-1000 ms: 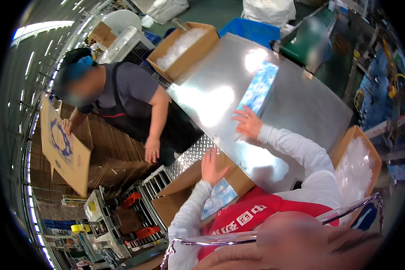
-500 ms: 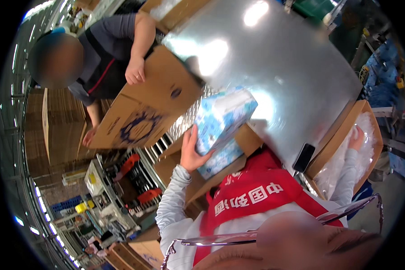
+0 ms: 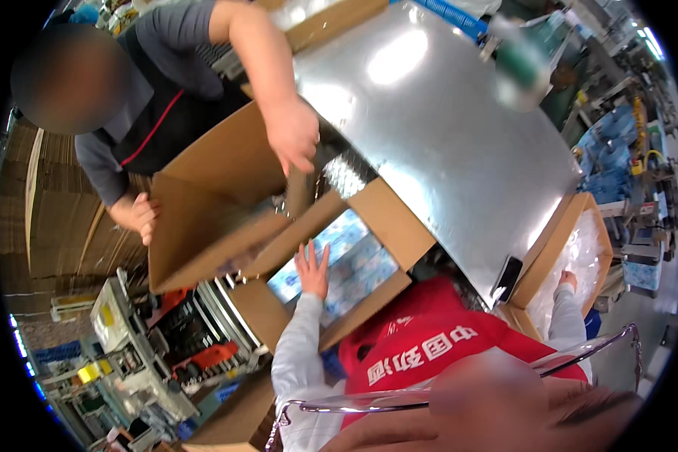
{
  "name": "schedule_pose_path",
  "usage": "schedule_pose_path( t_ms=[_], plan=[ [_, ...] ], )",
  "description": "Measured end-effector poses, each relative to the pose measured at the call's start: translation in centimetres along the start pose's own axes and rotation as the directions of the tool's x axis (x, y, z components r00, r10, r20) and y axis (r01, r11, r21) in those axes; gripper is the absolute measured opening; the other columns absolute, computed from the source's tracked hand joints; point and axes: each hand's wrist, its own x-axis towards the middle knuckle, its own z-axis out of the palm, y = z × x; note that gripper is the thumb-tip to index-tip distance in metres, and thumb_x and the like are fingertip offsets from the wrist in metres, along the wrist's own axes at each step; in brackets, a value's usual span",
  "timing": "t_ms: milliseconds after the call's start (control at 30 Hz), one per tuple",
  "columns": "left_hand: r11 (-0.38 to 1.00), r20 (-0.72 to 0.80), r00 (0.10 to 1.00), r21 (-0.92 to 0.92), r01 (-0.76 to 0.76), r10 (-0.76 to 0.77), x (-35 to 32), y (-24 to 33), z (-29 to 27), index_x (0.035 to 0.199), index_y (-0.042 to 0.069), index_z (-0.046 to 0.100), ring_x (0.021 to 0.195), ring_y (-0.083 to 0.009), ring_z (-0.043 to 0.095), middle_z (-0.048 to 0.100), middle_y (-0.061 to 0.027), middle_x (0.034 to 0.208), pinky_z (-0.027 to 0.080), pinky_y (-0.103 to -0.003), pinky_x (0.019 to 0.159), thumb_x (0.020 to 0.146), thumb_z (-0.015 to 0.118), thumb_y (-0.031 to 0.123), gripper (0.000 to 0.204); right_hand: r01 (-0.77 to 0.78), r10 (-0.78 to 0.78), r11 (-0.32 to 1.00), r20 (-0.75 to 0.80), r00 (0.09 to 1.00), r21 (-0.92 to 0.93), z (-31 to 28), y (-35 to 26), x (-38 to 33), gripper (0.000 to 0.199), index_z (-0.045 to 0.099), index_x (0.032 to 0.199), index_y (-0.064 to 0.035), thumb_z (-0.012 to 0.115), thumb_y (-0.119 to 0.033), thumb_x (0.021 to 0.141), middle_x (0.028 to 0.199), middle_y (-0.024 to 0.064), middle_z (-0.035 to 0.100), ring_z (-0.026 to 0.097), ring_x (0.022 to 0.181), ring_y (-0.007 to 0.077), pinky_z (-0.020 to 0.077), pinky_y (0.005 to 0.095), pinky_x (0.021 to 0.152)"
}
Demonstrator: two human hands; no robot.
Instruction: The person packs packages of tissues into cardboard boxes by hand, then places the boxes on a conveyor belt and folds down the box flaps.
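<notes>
My left hand (image 3: 311, 270) lies with fingers spread on the blue-and-white patterned packs (image 3: 352, 260) inside an open cardboard carton (image 3: 391, 225). These packs sit side by side, and the hand covers part of them. Over at the right, my right hand (image 3: 567, 280) is inside a second cardboard box (image 3: 539, 264) filled with clear plastic film or bags (image 3: 576, 248). Its fingers look curled at the plastic; what they hold is too small to make out.
Across from me a co-worker's hands (image 3: 290, 135) handle another open carton (image 3: 203, 173), close against mine. A shiny metal table (image 3: 459, 143) lies beyond, with a black phone (image 3: 507, 277) at its near edge. Stacked flat cardboard (image 3: 75, 211) stands at the left.
The patterned pack my left hand held is now down in the carton, and that hand's fingers are spread. My right hand has drawn nearer to me. The co-worker's carton has turned, showing its inside.
</notes>
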Motion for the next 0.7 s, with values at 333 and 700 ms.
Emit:
schedule_pose_path(
  t_ms=[333,700],
  plan=[
    [0.995,0.687,0.726,0.092,-0.044,-0.032,2.3,-0.2,10.3,0.159,0.016,-0.005,0.148,-0.0466,-0.014,-0.012,-0.0226,0.163,-0.001,-0.067,0.114,0.042,0.081,0.080,0.158,0.009,0.005,1.000,-0.467,0.884,0.028,-7.6,11.8,-5.7,0.024,0.064,0.101,-0.0043,0.051,-0.024,0.096,0.098,0.0239,0.067,0.064,0.090,0.0446,0.0506,0.0525,0.079],
    [0.343,0.509,0.845,-0.832,0.435,0.163,2.2,7.6,2.8,0.153,0.007,0.030,0.135,-0.0344,0.044,0.042,-0.0217,0.149,0.037,-0.049,0.110,0.082,0.077,0.041,0.092,0.472,-0.778,0.234,-0.127,0.615,0.850,-1.0,-33.1,-19.5,0.021,0.065,0.100,-0.0062,0.064,-0.026,0.093,0.086,0.0050,0.066,0.062,0.077,0.0168,0.0521,0.0334,0.070]
  ],
)
